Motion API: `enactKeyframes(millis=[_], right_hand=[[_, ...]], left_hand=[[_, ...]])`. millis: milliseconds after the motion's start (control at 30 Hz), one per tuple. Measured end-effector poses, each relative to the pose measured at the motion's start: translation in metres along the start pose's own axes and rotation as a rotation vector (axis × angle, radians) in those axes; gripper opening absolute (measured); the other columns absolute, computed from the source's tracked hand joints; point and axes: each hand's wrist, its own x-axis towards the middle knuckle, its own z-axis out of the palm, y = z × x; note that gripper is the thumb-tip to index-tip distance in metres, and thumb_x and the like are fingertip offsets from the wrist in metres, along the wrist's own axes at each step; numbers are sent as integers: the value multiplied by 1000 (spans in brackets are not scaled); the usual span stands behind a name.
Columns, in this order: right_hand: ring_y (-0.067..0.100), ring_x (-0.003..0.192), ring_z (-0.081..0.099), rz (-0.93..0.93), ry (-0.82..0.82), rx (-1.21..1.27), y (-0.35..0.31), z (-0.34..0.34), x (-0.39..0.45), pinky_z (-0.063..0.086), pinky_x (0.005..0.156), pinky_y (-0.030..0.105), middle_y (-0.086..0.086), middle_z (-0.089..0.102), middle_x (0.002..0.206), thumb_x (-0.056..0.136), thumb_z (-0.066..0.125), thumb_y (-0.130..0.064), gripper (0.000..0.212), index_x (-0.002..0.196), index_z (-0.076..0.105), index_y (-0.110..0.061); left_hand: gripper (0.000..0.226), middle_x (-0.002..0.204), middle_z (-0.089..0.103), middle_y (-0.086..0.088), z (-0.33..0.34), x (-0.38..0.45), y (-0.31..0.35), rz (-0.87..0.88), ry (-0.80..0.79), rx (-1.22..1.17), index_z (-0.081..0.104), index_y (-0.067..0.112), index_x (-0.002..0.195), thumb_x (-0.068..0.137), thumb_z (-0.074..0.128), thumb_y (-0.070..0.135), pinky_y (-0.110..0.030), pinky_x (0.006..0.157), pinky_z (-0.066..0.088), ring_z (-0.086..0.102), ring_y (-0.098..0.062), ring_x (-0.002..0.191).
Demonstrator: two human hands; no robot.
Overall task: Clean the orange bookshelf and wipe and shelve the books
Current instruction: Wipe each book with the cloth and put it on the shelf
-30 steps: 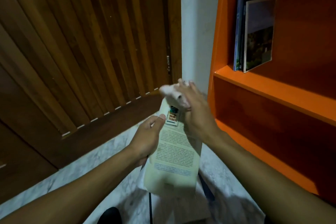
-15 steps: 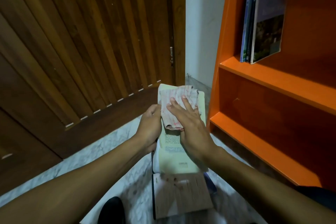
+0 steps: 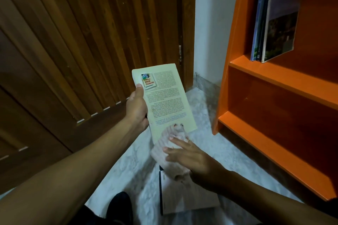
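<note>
Left hand fingers grip a pale-yellow book, back cover showing; right hand fingers straight, pressing a pinkish cloth.

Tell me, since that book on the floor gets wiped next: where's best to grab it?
Probably the dark spine edge of the floor book, approached from the left. It lies flat; the right hand and cloth hover over its far end, and that long left edge shows clear.

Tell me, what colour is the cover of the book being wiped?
Pale cream-yellow with dark printed text, on the book; the head view shows it.

Glossy orange bookshelf; slatted wooden door.
</note>
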Motion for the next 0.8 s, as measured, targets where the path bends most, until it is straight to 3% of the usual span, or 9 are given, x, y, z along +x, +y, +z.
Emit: enactKeyframes(millis=[100, 200, 267, 333, 400, 500, 600, 700, 800], right_hand=[[22, 136, 47, -18, -23, -45, 1, -5, -6, 29, 119, 29, 14, 67, 126, 85, 40, -6, 40, 112, 70, -2], [3, 110, 61, 334, -65, 211, 0, -19, -11, 42, 101, 12, -10, 72, 111, 98, 44, -8, 30, 109, 66, -25], [-3, 82, 68, 652, 29, 438, 5, -25, -12, 50, 73, 14, -24, 72, 87, 105, 45, -18, 22, 100, 64, -29], [8, 70, 69, 968, 271, 631, 17, -27, -10, 52, 64, 24, -14, 73, 70, 104, 43, -30, 28, 97, 67, -18], [32, 87, 72, 1193, 453, 1043, 24, -37, 1, 56, 73, 39, 11, 77, 92, 106, 40, -29, 38, 114, 66, -1], [39, 110, 67, 1150, 495, 1524, 12, -62, 25, 52, 95, 53, 23, 68, 121, 105, 36, -38, 50, 124, 67, -2], [38, 118, 63, 995, 398, 1419, 3, -72, 31, 41, 108, 58, 19, 67, 126, 96, 59, -28, 40, 129, 63, -5], [34, 114, 67, 1005, 396, 1266, 2, -68, 31, 47, 104, 53, 15, 70, 122, 90, 68, -13, 34, 123, 67, -7], [31, 105, 71, 1040, 446, 1165, -1, -65, 34, 54, 97, 48, 12, 74, 114, 92, 67, -10, 24, 116, 70, -7]], left_hand=[[32, 117, 73, -4, -5, 2, 4, 9, 0, 5, 64, 28, 121, 101, 47, 47, -62, 99, 45, 69, -29, 111], [33, 119, 73, -5, -6, 2, 8, -11, -16, -46, 64, 29, 123, 101, 48, 47, -62, 100, 45, 69, -30, 111], [34, 120, 72, -5, -6, 2, 10, -36, -43, -69, 64, 30, 125, 100, 49, 47, -63, 100, 44, 68, -31, 112], [37, 124, 70, -6, -6, 1, 9, -77, -95, -96, 63, 30, 128, 99, 49, 48, -64, 102, 42, 66, -33, 115], [40, 127, 69, -8, -5, -1, 7, -131, -142, -120, 62, 30, 130, 97, 50, 49, -67, 103, 40, 65, -36, 117], [38, 123, 70, -9, 3, -8, 2, -183, -166, -99, 63, 29, 127, 98, 48, 49, -66, 100, 45, 67, -36, 113], [36, 118, 73, -7, 11, -14, -3, -174, -149, 7, 66, 31, 123, 100, 45, 49, -62, 98, 48, 70, -32, 108], [38, 116, 74, -5, 16, -17, -8, -136, -97, 242, 65, 28, 124, 102, 41, 49, -55, 97, 51, 71, -28, 105], [51, 144, 55, -5, 24, -15, -15, 63, 30, 598, 35, 27, 149, 102, 44, 45, -53, 103, 48, 60, -26, 123]])
